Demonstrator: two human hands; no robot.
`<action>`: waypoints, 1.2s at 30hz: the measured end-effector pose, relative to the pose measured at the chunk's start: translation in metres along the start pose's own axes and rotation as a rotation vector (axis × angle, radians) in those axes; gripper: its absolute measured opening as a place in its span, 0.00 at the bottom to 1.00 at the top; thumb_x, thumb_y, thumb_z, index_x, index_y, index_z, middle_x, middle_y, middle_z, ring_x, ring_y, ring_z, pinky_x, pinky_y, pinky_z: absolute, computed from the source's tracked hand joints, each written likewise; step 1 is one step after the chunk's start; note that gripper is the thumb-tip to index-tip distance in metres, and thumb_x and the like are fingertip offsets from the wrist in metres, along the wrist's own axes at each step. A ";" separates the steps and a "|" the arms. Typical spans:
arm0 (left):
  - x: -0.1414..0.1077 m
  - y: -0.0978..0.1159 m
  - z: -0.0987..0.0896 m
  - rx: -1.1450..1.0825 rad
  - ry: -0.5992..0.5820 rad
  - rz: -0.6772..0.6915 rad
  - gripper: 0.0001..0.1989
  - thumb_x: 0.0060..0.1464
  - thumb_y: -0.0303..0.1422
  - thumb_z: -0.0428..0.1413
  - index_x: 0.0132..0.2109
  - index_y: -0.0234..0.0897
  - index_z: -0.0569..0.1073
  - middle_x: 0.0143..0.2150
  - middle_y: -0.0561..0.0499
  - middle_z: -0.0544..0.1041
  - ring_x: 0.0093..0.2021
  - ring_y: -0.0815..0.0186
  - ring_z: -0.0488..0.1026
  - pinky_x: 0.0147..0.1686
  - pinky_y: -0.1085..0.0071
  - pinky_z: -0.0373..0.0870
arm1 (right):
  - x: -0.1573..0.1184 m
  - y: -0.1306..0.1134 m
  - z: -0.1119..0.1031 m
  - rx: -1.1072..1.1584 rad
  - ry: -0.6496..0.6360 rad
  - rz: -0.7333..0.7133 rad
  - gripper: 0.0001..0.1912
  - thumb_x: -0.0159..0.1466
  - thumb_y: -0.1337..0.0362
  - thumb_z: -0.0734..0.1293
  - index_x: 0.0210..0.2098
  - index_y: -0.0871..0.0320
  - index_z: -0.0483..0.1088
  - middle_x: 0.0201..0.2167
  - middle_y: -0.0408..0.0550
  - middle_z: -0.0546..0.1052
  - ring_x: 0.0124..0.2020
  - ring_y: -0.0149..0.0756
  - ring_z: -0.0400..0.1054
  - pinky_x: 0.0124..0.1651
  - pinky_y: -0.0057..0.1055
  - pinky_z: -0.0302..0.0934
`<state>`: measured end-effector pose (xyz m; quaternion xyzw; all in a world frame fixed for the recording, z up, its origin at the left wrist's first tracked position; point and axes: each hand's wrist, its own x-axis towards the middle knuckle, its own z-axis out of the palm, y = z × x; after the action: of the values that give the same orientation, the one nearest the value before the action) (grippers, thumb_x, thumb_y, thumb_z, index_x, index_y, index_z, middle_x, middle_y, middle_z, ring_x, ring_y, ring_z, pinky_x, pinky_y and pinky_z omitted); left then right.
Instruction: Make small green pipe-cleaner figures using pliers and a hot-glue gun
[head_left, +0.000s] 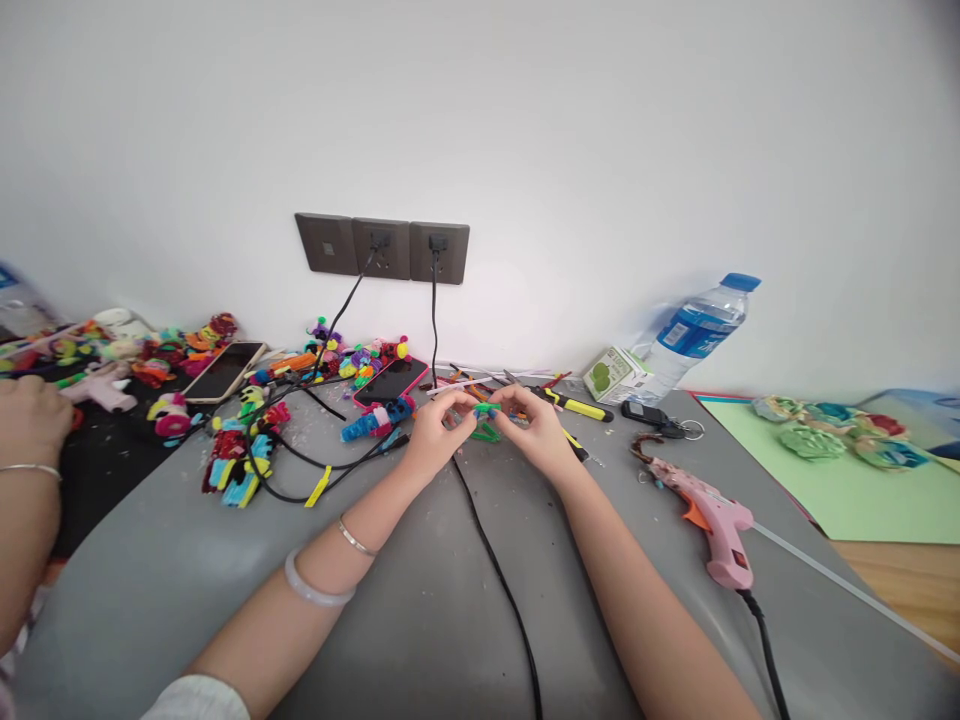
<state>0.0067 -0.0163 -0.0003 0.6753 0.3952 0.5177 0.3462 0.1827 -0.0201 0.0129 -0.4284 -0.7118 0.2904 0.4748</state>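
Fingers (455, 400) of our L hand (431, 437) & R hand (538, 435) pinch a small green fuzzy piece (486, 408) from both sides, tips nearly tog., approx. ctr of frame, just below mid-ht. Its long axis runs abt. L–R betw. our fingertips; ends hidden, so can't tell which way it pts. Another green bit (489, 432) shows just below. Pink glue gun (712, 515) lies lower R of frame; other person's hand (31, 425), far L.
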 end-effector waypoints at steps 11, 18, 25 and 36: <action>-0.001 0.001 0.000 0.000 -0.008 0.024 0.07 0.53 0.27 0.54 0.39 0.34 0.74 0.38 0.47 0.76 0.36 0.66 0.73 0.30 0.75 0.68 | 0.000 0.002 -0.001 0.021 -0.010 0.027 0.06 0.60 0.63 0.65 0.36 0.57 0.71 0.32 0.45 0.75 0.33 0.35 0.65 0.40 0.32 0.58; 0.001 0.002 0.000 0.011 0.030 0.000 0.06 0.55 0.28 0.53 0.38 0.35 0.74 0.38 0.48 0.77 0.36 0.66 0.74 0.28 0.77 0.67 | 0.000 0.000 -0.001 0.068 -0.043 0.040 0.08 0.62 0.60 0.65 0.38 0.57 0.72 0.35 0.47 0.76 0.35 0.36 0.68 0.40 0.33 0.60; 0.000 0.003 0.000 -0.008 0.019 -0.006 0.06 0.54 0.28 0.53 0.38 0.35 0.74 0.38 0.47 0.76 0.36 0.66 0.73 0.27 0.77 0.67 | 0.000 0.003 -0.001 0.055 -0.006 0.045 0.07 0.61 0.62 0.65 0.37 0.57 0.72 0.33 0.47 0.77 0.34 0.36 0.67 0.39 0.33 0.60; 0.000 0.002 0.000 -0.045 -0.013 -0.014 0.05 0.56 0.31 0.54 0.38 0.35 0.72 0.37 0.47 0.75 0.36 0.65 0.74 0.29 0.75 0.69 | 0.002 0.002 -0.001 0.183 -0.039 0.082 0.08 0.61 0.59 0.66 0.36 0.56 0.70 0.32 0.46 0.75 0.33 0.35 0.68 0.38 0.32 0.62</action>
<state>0.0074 -0.0175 0.0014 0.6677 0.3858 0.5199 0.3675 0.1845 -0.0175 0.0121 -0.4064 -0.6733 0.3815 0.4858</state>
